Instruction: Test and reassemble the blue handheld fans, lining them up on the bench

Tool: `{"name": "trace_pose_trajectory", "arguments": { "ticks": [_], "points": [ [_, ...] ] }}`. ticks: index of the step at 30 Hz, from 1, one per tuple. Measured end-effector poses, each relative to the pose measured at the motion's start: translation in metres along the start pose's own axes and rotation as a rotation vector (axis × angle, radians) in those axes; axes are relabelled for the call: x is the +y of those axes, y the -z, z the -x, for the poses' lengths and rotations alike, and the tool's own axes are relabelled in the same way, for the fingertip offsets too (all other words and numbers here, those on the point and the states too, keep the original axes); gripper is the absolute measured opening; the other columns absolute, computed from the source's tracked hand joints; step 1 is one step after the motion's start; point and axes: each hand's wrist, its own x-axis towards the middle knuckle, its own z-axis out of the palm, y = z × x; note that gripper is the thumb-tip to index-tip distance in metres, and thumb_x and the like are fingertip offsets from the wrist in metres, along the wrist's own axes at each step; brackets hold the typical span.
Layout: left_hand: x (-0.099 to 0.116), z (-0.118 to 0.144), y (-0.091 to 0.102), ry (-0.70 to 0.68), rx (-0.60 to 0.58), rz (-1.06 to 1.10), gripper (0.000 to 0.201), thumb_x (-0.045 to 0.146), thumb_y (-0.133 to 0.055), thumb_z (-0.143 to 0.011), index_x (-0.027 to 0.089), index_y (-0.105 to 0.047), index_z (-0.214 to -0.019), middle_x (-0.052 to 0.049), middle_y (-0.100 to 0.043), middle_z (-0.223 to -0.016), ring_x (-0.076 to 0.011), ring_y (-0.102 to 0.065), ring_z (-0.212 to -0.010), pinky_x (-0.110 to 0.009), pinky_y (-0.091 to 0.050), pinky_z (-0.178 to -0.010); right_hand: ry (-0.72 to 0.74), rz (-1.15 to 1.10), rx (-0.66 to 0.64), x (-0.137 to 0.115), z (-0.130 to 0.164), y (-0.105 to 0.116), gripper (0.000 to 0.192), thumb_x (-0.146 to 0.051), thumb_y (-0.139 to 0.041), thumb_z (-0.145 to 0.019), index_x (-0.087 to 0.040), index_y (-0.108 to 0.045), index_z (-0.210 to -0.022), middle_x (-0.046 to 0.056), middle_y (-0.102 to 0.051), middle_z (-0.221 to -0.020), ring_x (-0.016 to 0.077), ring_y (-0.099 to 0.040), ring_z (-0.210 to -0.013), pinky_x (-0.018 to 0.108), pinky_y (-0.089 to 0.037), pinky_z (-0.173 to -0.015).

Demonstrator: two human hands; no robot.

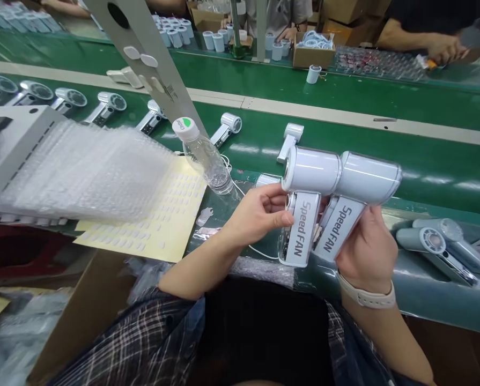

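Two pale blue handheld fans are held up side by side over the bench edge, their round heads touching and "SpeedFAN" printed on both handles. My left hand (264, 214) is closed on the left handheld fan (312, 170), thumb at the edge of its handle. Around the handle of the right handheld fan (368, 177) my right hand (368, 246) is closed; most of its fingers are hidden behind it. Just behind the left fan, another fan head (267, 180) shows in part on the bench.
Several fans lie along the green conveyor (344, 123). At left are bubble wrap bags (98, 166), a yellow sticker sheet (175, 214) and a plastic bottle (211, 161). A grey metal post (155, 59) slants upward. More fans (433, 241) lie at right. Co-workers sit across the line.
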Motion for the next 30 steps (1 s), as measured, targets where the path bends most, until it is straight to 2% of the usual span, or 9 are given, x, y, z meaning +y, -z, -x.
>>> {"name": "trace_pose_trajectory", "arguments": {
  "ticks": [4,9,13,16,19,21,23,27,30],
  "points": [
    [-0.015,-0.006,0.008,0.068,0.059,-0.013,0.082,0.068,-0.097,-0.058,0.013,-0.077,-0.116,-0.008,-0.078,-0.091,-0.0183,-0.072,-0.079,-0.024,-0.055,-0.067,-0.090,-0.008,0.089,0.013,-0.009,0.007,0.030,-0.034,-0.072,-0.099,-0.034,-0.070,-0.129,-0.003,-0.082,-0.096,0.0186,-0.080,-0.084,0.034,-0.068,-0.076],
    [-0.024,-0.011,0.019,0.094,0.062,-0.014,0.079,0.069,-0.093,-0.065,0.014,-0.076,-0.118,-0.009,-0.079,-0.092,-0.0197,-0.074,-0.082,-0.026,-0.056,-0.070,-0.195,0.030,0.021,0.019,-0.014,0.011,0.033,-0.043,-0.063,-0.101,-0.029,-0.071,-0.129,0.002,-0.083,-0.097,0.0237,-0.081,-0.082,0.042,-0.069,-0.076],
    [-0.020,-0.013,0.022,0.127,0.025,-0.074,0.075,0.066,-0.092,-0.069,0.013,-0.076,-0.120,-0.007,-0.077,-0.089,-0.0178,-0.072,-0.079,-0.027,-0.055,-0.073,-0.147,0.123,-0.090,0.019,-0.016,0.020,0.038,-0.045,-0.058,-0.101,-0.028,-0.070,-0.133,0.006,-0.083,-0.101,0.0297,-0.081,-0.085,0.049,-0.069,-0.074],
    [-0.016,-0.011,0.021,0.090,0.003,-0.176,0.059,0.053,-0.091,-0.076,0.014,-0.077,-0.117,-0.006,-0.077,-0.089,-0.0172,-0.071,-0.078,-0.028,-0.056,-0.074,-0.035,0.253,-0.121,0.021,-0.017,0.030,0.038,-0.044,-0.063,-0.099,-0.030,-0.070,-0.134,0.006,-0.082,-0.104,0.0317,-0.080,-0.094,0.055,-0.066,-0.088],
    [-0.016,-0.010,0.022,-0.049,-0.003,-0.367,0.039,0.036,-0.090,-0.078,0.015,-0.080,-0.108,-0.007,-0.079,-0.095,-0.0211,-0.075,-0.087,-0.031,-0.060,-0.081,0.105,0.436,-0.159,0.021,-0.016,0.037,0.036,-0.040,-0.079,-0.090,-0.029,-0.073,-0.124,0.006,-0.082,-0.110,0.0349,-0.077,-0.110,0.057,-0.062,-0.099],
    [-0.021,-0.011,0.026,-0.204,-0.048,-0.480,0.036,0.029,-0.088,-0.079,0.017,-0.080,-0.112,-0.010,-0.081,-0.112,-0.0275,-0.076,-0.109,-0.038,-0.061,-0.099,0.189,0.525,-0.246,0.018,-0.015,0.036,0.044,-0.034,-0.089,-0.083,-0.029,-0.070,-0.123,0.007,-0.080,-0.123,0.0370,-0.073,-0.122,0.057,-0.059,-0.105],
    [-0.026,-0.014,0.030,-0.391,-0.102,-0.578,0.037,0.028,-0.085,-0.086,0.022,-0.079,-0.122,-0.012,-0.076,-0.133,-0.0306,-0.067,-0.135,-0.045,-0.053,-0.117,0.285,0.541,-0.336,0.015,-0.014,0.033,0.055,-0.032,-0.094,-0.078,-0.031,-0.066,-0.126,0.007,-0.075,-0.136,0.0373,-0.066,-0.135,0.060,-0.054,-0.114],
    [-0.035,-0.021,0.034,-0.680,-0.132,-0.759,0.033,0.027,-0.072,-0.099,0.031,-0.074,-0.132,-0.009,-0.070,-0.145,-0.0257,-0.052,-0.153,-0.051,-0.045,-0.127,0.501,0.578,-0.411,0.013,-0.014,0.032,0.051,-0.043,-0.091,-0.082,-0.031,-0.066,-0.125,0.006,-0.070,-0.145,0.0371,-0.056,-0.148,0.067,-0.036,-0.129],
    [-0.036,-0.022,0.032,-0.822,-0.138,-0.859,0.031,0.024,-0.069,-0.101,0.028,-0.073,-0.131,-0.009,-0.072,-0.142,-0.0238,-0.050,-0.154,-0.052,-0.039,-0.132,0.609,0.604,-0.436,0.015,-0.014,0.037,0.045,-0.045,-0.086,-0.087,-0.031,-0.066,-0.125,0.005,-0.070,-0.146,0.0368,-0.055,-0.148,0.069,-0.035,-0.129]
  ]
}}
